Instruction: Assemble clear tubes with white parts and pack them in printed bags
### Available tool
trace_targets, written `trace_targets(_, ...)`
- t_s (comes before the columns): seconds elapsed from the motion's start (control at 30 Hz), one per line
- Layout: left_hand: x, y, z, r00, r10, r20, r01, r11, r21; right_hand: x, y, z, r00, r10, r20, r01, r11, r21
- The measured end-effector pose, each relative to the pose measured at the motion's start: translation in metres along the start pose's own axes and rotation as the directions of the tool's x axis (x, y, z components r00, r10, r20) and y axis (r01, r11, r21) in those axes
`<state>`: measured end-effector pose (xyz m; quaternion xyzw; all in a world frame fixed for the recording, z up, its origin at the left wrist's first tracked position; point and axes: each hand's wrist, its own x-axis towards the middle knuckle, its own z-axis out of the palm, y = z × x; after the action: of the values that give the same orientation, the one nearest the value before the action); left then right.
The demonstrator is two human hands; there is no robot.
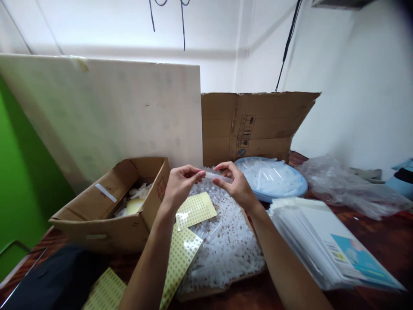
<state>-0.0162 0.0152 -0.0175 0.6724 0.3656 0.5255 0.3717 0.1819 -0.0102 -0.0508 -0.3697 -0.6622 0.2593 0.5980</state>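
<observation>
A small clear plastic tube (213, 175) is stretched between my two hands, raised over the heap of small white plastic pieces (222, 241). My left hand (183, 183) pinches its left end between thumb and fingertips. At the other end, my right hand (235, 184) grips it, with the fingers curled around. Below my left hand lie yellow sticker sheets (196, 210) with rows of small round dots. One sheet rests on the heap; others overlap its left edge and the table.
At left stands an open cardboard box (129, 228) with scraps inside. A blue basin (269, 196) of translucent pieces sits at back right. Near my right forearm is a stack of white plastic sleeves (309, 232). Crumpled clear plastic (342, 185) lies beyond, and a cardboard panel (222, 125) stands behind.
</observation>
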Motion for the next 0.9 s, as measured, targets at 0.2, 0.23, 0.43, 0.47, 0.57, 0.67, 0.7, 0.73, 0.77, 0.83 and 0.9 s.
trace_targets(0.2,-0.002,0.003,-0.003,0.999,-0.028,-0.044,0.029,1.0,0.004,-0.001,0.0,0.001,1.0,0.031,0.0,-0.031,0.995,0.092)
trace_targets(0.23,-0.002,0.004,-0.003,0.998,-0.031,-0.049,0.031,1.0,0.003,-0.001,0.0,0.002,0.999,0.053,0.007,-0.053,0.991,0.123)
trace_targets(0.43,-0.003,0.004,-0.003,0.999,-0.034,-0.042,0.034,0.999,0.012,0.0,-0.002,0.004,0.999,0.051,0.008,-0.051,0.988,0.144)
trace_targets(0.47,-0.002,0.003,-0.003,0.999,-0.03,-0.034,0.03,1.0,0.007,0.0,-0.002,0.004,0.998,0.058,0.013,-0.059,0.987,0.15)
trace_targets(0.57,-0.001,0.0,-0.002,1.0,-0.011,0.007,0.011,1.0,-0.018,0.001,0.0,0.006,0.99,0.138,0.034,-0.142,0.969,0.204)
trace_targets(0.67,0.0,-0.003,-0.002,1.0,0.002,0.006,-0.002,1.0,-0.025,0.002,0.004,0.007,0.985,0.174,0.007,-0.17,0.95,0.264)
trace_targets(0.7,0.001,-0.004,-0.001,1.0,0.005,-0.006,-0.005,1.0,-0.022,0.002,0.004,0.007,0.987,0.161,0.0,-0.156,0.952,0.264)
trace_targets(0.73,0.001,-0.004,-0.001,1.0,0.006,-0.018,-0.007,1.0,-0.02,0.001,0.004,0.006,0.991,0.137,-0.005,-0.132,0.959,0.253)
trace_targets(0.77,0.001,-0.004,-0.001,1.0,0.008,-0.025,-0.008,1.0,-0.019,0.001,0.003,0.006,0.994,0.11,-0.005,-0.105,0.967,0.234)
trace_targets(0.83,0.001,-0.004,-0.001,1.0,0.009,-0.019,-0.009,0.999,-0.03,0.0,0.001,0.005,0.997,0.071,-0.01,-0.068,0.977,0.2)
trace_targets(0.9,0.0,-0.004,0.0,1.0,0.02,-0.002,-0.02,0.998,-0.051,0.0,-0.001,0.004,0.997,0.072,-0.021,-0.066,0.976,0.206)
